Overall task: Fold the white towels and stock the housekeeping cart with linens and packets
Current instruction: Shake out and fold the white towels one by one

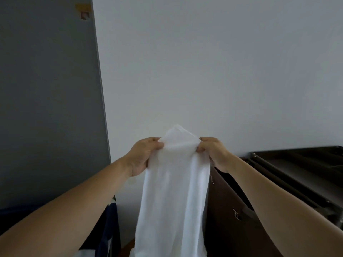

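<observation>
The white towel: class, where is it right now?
In the head view, the white towel hangs lower centre, its top gripped between the left hand and right hand, beside the dark cart.

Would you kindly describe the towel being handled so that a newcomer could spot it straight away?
In front of the pale grey wall, the left hand and right hand are raised together. Between them hangs a long white cloth towel, gripped at its top edge. Unlike the dark brown cart on its right, it is white and drapes loose.
</observation>
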Demonstrator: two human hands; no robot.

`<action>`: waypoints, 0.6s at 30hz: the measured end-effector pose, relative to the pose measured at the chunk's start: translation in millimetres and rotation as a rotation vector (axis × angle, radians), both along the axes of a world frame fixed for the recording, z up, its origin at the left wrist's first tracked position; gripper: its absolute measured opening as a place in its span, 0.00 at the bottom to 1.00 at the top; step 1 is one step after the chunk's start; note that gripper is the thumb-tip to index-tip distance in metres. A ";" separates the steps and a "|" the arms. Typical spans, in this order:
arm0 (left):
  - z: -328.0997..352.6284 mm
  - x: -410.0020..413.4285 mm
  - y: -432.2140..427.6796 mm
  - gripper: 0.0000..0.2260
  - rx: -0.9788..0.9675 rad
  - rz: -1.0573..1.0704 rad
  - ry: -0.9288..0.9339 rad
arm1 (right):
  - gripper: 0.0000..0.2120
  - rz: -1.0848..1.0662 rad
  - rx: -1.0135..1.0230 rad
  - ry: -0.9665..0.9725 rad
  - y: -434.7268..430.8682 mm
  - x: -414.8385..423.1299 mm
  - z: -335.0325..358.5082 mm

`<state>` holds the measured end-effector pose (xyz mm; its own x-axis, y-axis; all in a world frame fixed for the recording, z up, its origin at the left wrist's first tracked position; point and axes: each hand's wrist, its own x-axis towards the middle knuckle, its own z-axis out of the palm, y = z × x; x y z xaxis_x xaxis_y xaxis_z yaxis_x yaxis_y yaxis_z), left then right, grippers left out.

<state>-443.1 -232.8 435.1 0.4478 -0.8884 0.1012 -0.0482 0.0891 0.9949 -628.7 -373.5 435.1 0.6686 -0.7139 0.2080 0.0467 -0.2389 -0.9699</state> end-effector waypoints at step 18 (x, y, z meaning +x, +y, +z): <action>-5.3 -17.3 7.1 0.23 0.006 -0.321 -0.075 | 0.11 -0.230 -0.273 -0.268 13.0 6.6 42.4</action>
